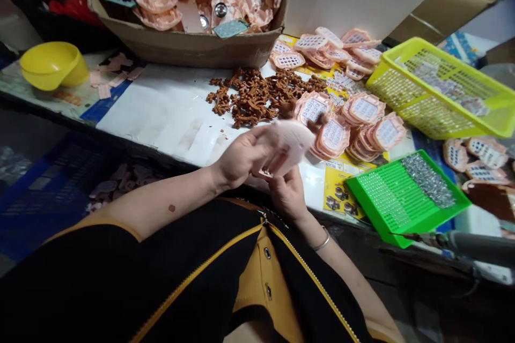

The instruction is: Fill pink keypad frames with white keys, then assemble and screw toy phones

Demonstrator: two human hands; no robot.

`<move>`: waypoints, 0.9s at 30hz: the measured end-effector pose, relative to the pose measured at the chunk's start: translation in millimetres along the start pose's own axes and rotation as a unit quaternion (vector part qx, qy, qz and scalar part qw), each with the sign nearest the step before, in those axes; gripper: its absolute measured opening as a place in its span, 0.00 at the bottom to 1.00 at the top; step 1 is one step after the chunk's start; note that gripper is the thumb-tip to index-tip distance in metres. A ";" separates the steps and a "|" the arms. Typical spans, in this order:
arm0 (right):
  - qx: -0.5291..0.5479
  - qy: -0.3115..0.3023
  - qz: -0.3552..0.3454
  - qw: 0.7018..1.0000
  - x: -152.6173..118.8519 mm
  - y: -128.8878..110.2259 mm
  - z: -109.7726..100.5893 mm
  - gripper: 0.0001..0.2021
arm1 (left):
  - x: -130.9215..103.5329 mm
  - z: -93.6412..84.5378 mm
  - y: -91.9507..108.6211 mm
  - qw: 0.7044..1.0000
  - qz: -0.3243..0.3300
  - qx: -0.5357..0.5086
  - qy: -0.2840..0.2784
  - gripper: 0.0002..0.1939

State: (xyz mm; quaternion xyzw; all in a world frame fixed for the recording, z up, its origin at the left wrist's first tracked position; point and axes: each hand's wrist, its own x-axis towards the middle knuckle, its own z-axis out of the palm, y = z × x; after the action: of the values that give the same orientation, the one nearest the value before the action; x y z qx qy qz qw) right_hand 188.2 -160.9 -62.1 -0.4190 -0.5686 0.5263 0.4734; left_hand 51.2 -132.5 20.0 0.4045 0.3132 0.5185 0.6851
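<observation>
A pale pink plastic shell (295,142) with a rectangular opening is held up over the front edge of the bench, slightly blurred. My left hand (241,153) grips it from the left side, fingers closed on it. Around its lower edge, the fingers of my right hand (288,193) are closed too. Just behind the shell lies a heap of small brown plastic parts (253,96). To the right of it stand stacks of pink panels with pale keypad-like faces (333,136). The far side of the shell is hidden.
A cardboard box (181,45) of pink parts stands at the back. At the right are a yellow basket (436,118), a green tray (382,198) with small metal pieces, and a dark screwdriver-like tool (478,246). A yellow bowl (52,67) sits far left.
</observation>
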 end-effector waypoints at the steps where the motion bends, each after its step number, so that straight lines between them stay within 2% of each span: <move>1: -0.011 -0.015 0.005 1.000 0.9 -4.4 2.1 0.26 | 1.8 -2.6 -0.4 0.998 -0.012 -0.062 0.026 0.22; 3: -0.023 -0.038 0.004 0.999 2.5 -14.0 7.1 0.22 | 3.6 -6.7 0.1 0.989 -0.031 -0.131 0.055 0.22; 6: -0.068 -0.040 -0.045 0.996 4.1 -26.0 11.3 0.19 | 2.7 -12.9 1.8 0.983 -0.079 -0.149 0.068 0.19; 9: -0.153 -0.032 -0.102 0.982 3.4 -32.4 6.7 0.15 | 1.0 -23.2 0.2 0.987 -0.066 -0.141 0.035 0.20; 11: -0.203 -0.047 -0.110 0.972 1.6 -33.5 1.5 0.13 | 1.4 -29.6 -3.3 0.989 -0.050 -0.137 0.000 0.21; 12: -0.215 -0.053 -0.109 0.969 0.6 -33.2 -0.6 0.15 | 2.2 -31.1 -5.4 0.990 -0.050 -0.135 -0.010 0.21; 14: -0.199 -0.041 -0.107 0.973 -1.0 -31.2 -2.6 0.25 | 4.3 -28.5 -9.2 0.990 -0.070 -0.126 -0.011 0.21; 16: -0.143 -0.005 -0.108 0.984 -1.8 -28.1 -3.4 0.33 | 7.0 -18.0 -11.2 0.989 -0.103 -0.108 -0.010 0.21; 18: -0.089 0.038 -0.112 0.989 -2.5 -25.5 -8.4 0.34 | 10.5 -2.0 -10.7 0.988 -0.130 -0.081 -0.019 0.22; 21: -0.089 0.042 -0.107 0.989 -12.7 -28.0 -33.1 0.36 | 18.8 22.9 -8.6 0.987 -0.150 -0.045 -0.025 0.21; 23: -0.140 0.026 -0.090 0.986 -32.8 -36.8 -60.0 0.35 | 26.2 36.4 -10.8 0.986 -0.162 -0.034 -0.025 0.18; 24: -0.169 0.036 -0.080 0.982 -47.1 -43.3 -74.7 0.31 | 29.8 41.9 -14.0 0.983 -0.178 -0.031 -0.029 0.17; 25: -0.194 0.096 -0.087 0.972 -63.3 -50.9 -89.2 0.24 | 32.8 46.9 -18.6 0.978 -0.203 -0.027 -0.038 0.17; 27: -0.174 0.262 -0.098 0.944 -95.5 -67.5 -116.3 0.16 | 35.8 55.9 -31.4 0.958 -0.277 -0.009 -0.070 0.18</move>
State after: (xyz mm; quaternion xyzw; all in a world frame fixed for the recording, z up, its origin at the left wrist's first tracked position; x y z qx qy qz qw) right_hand 322.7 -236.9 -4.5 -0.5600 -0.5455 0.2414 0.5750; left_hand 122.6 -115.1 18.7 0.3315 0.3593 0.2818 0.8256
